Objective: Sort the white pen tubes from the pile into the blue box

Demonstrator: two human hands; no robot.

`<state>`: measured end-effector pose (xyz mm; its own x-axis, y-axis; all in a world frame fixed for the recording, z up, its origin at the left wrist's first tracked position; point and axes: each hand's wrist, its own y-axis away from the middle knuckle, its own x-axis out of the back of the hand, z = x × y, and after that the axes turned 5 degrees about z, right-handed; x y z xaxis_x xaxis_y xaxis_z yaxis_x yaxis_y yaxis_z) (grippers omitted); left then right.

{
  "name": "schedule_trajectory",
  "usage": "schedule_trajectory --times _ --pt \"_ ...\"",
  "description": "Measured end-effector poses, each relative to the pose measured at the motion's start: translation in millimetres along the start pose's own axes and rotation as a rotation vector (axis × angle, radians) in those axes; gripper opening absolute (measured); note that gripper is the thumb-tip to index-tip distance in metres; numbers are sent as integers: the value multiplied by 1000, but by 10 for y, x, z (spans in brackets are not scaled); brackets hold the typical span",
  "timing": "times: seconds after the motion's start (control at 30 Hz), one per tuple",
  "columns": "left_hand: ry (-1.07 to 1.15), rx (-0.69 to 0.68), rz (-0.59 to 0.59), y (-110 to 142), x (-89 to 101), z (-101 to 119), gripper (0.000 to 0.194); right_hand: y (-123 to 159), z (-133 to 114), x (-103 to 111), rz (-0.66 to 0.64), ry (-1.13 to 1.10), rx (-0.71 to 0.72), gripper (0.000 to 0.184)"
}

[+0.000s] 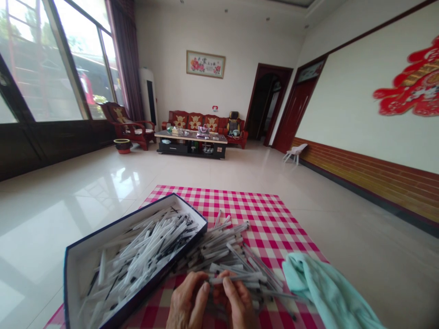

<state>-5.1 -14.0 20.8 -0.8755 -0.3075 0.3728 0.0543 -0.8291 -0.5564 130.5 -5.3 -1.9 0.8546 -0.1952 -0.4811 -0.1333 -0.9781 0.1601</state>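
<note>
Low in the head view, my right hand (237,299) pinches a slim translucent pen-like tube (248,277) between thumb and fingers. My left hand (188,299) is closed at the tube's left end, its thumb and forefinger meeting there. The tube lies about level across both hands. Under and beyond them spreads a loose pile of similar tubes (219,244), many with dark ends. To the left, a shallow dark-blue box (113,231) with a white inside holds a heap of whitish tubes (151,251) and thin black pieces.
A pink-and-white checked cloth (254,205) covers the table. A mint-green cloth (322,288) lies crumpled at the right. Across the tiled floor stand a low black table (190,145), a red wooden sofa (185,119), an armchair (130,125) and a small white chair (295,151).
</note>
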Motion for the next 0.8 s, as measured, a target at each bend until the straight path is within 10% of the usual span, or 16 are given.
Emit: schedule_trajectory --times 0.8 --pt "-43 3 9 40 -40 -42 28 22 -19 -18 -48 -2 18 27"
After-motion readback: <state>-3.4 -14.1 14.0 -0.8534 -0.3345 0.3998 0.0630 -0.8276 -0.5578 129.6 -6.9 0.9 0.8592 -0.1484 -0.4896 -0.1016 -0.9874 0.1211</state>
